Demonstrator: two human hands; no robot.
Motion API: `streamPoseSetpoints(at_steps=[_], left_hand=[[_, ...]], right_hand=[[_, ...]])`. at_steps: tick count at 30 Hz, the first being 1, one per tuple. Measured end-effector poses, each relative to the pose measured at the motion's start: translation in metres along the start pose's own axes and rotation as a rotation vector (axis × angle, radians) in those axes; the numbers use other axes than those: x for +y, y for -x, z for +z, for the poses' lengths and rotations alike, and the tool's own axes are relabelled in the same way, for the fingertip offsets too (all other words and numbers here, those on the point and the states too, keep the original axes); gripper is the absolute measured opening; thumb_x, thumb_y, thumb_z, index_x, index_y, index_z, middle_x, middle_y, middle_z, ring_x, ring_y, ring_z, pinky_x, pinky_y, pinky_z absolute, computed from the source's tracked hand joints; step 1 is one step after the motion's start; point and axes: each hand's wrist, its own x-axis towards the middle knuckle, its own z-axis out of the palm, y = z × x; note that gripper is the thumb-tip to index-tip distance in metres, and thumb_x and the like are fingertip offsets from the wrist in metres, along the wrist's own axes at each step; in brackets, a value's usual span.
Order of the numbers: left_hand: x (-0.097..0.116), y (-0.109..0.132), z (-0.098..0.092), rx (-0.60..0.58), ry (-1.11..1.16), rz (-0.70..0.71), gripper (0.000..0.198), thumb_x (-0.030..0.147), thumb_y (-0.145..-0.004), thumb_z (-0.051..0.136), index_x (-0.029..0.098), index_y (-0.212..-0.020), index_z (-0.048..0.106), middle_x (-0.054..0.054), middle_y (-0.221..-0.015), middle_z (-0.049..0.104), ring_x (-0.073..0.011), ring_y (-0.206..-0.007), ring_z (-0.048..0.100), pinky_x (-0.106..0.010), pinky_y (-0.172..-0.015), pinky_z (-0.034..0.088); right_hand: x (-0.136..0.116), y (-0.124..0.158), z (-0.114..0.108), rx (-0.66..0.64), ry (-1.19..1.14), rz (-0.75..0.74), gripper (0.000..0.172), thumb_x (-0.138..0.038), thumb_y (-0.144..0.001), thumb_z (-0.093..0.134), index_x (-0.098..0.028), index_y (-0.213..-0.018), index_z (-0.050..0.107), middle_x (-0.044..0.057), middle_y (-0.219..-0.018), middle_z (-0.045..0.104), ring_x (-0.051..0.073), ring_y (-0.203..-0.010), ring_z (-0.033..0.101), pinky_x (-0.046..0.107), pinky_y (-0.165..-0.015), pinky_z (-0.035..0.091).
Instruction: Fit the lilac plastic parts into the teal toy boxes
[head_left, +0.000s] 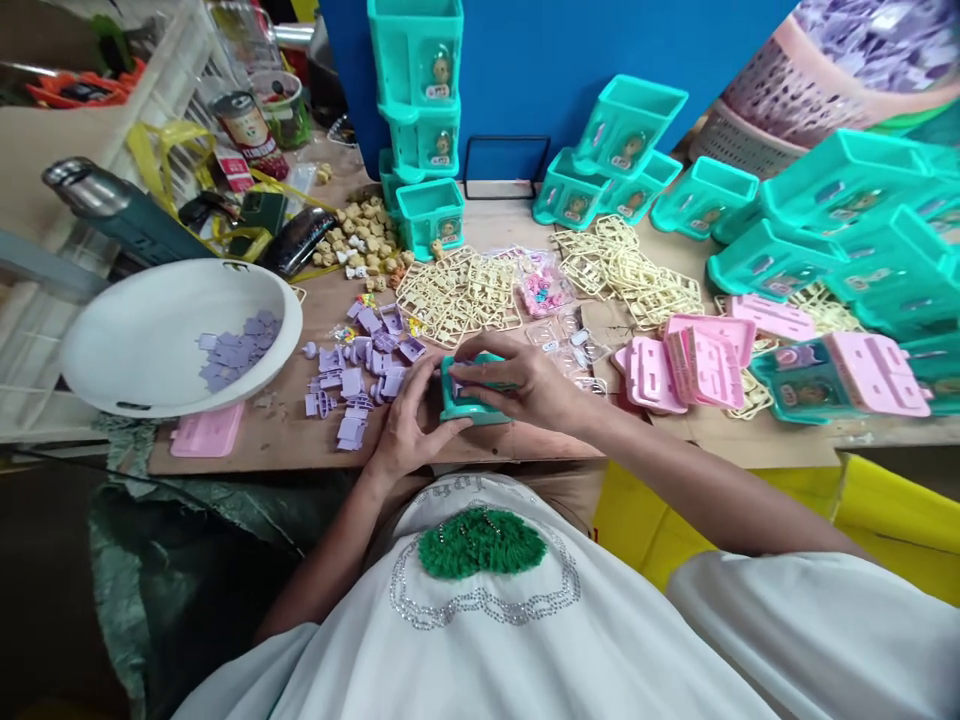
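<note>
A small teal plastic box (pixel 484 412) stands at the near edge of the table, right in front of me. My left hand (pixel 405 425) grips its left side, with the thumb along the front. My right hand (pixel 529 380) is bent over the box's top, fingers closed and reaching into the opening. A bit of purple shows under those fingers, but what they hold is hidden. Just left of the box lies a heap of small purple plastic parts (pixel 352 380). Beyond it are cream-coloured plastic frames (pixel 457 295) and a clear bag of pink pieces (pixel 546 290).
A white bowl (pixel 127 340) with flat purple pieces stands at the left, near a thermos (pixel 112 205). Small tan figures (pixel 367 230) lie behind. Teal boxes are stacked at the back (pixel 416 60) and right (pixel 847 190). Pink panels (pixel 705 365) lie right of my hands.
</note>
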Motion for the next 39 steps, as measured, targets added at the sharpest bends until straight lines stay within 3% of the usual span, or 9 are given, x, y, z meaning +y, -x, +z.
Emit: streamPoseSetpoints(at_steps=[7, 14, 21, 26, 29, 36, 39], left_hand=[[0.003, -0.002, 0.000, 0.009, -0.026, 0.008, 0.085, 0.045, -0.089, 0.082, 0.024, -0.161, 0.042, -0.019, -0.159, 0.053, -0.0357, -0.151, 0.051, -0.055, -0.126, 0.044], [0.005, -0.002, 0.000, 0.023, -0.057, 0.057, 0.085, 0.045, -0.091, 0.081, 0.023, -0.162, 0.041, -0.019, -0.157, 0.055, -0.0348, -0.151, 0.051, -0.053, -0.125, 0.045], [0.010, -0.004, 0.001, 0.032, -0.048, 0.042, 0.083, 0.047, -0.090, 0.081, 0.022, -0.160, 0.044, -0.019, -0.155, 0.057, -0.0351, -0.148, 0.052, -0.056, -0.125, 0.044], [0.010, -0.004, 0.001, 0.028, -0.047, 0.055, 0.084, 0.044, -0.090, 0.081, 0.022, -0.161, 0.041, -0.019, -0.154, 0.056, -0.0344, -0.148, 0.053, -0.055, -0.124, 0.046], [0.010, -0.004, 0.001, 0.032, -0.054, 0.074, 0.085, 0.044, -0.091, 0.081, 0.023, -0.162, 0.040, -0.019, -0.154, 0.057, -0.0343, -0.147, 0.054, -0.055, -0.123, 0.047], [0.008, -0.003, 0.000, 0.014, -0.046, 0.060, 0.086, 0.042, -0.090, 0.082, 0.025, -0.163, 0.039, -0.018, -0.154, 0.057, -0.0355, -0.147, 0.054, -0.057, -0.123, 0.047], [0.008, -0.003, 0.000, -0.001, -0.046, 0.040, 0.087, 0.041, -0.089, 0.082, 0.025, -0.162, 0.039, -0.019, -0.155, 0.056, -0.0355, -0.148, 0.053, -0.057, -0.124, 0.046]], right_hand=[[-0.011, 0.003, 0.004, 0.049, 0.027, -0.007, 0.024, -0.027, -0.107, 0.062, -0.022, -0.125, 0.077, 0.015, -0.117, 0.068, 0.022, -0.107, 0.071, 0.037, -0.086, 0.062], [-0.010, -0.007, 0.002, -0.049, 0.014, 0.013, 0.023, -0.030, -0.107, 0.061, -0.023, -0.119, 0.079, 0.014, -0.114, 0.067, 0.022, -0.103, 0.070, 0.038, -0.085, 0.062], [-0.007, 0.007, 0.010, 0.121, -0.082, 0.068, 0.029, -0.020, -0.100, 0.072, -0.029, -0.126, 0.079, 0.012, -0.119, 0.069, 0.023, -0.109, 0.070, 0.039, -0.087, 0.063], [-0.007, 0.009, 0.013, 0.147, -0.075, 0.093, 0.033, -0.019, -0.097, 0.076, -0.033, -0.126, 0.079, 0.010, -0.118, 0.071, 0.023, -0.108, 0.071, 0.039, -0.086, 0.064], [-0.008, 0.004, 0.011, 0.105, -0.101, 0.081, 0.030, -0.018, -0.098, 0.075, -0.030, -0.124, 0.080, 0.011, -0.117, 0.069, 0.022, -0.106, 0.071, 0.037, -0.085, 0.063], [-0.013, -0.015, -0.008, -0.129, -0.011, 0.041, 0.017, -0.020, -0.103, 0.067, -0.022, -0.112, 0.081, 0.011, -0.107, 0.068, 0.017, -0.094, 0.071, 0.029, -0.074, 0.059], [-0.013, -0.020, -0.010, -0.142, 0.064, -0.012, 0.020, -0.022, -0.106, 0.062, -0.021, -0.109, 0.081, 0.010, -0.102, 0.068, 0.017, -0.089, 0.069, 0.029, -0.072, 0.057]])
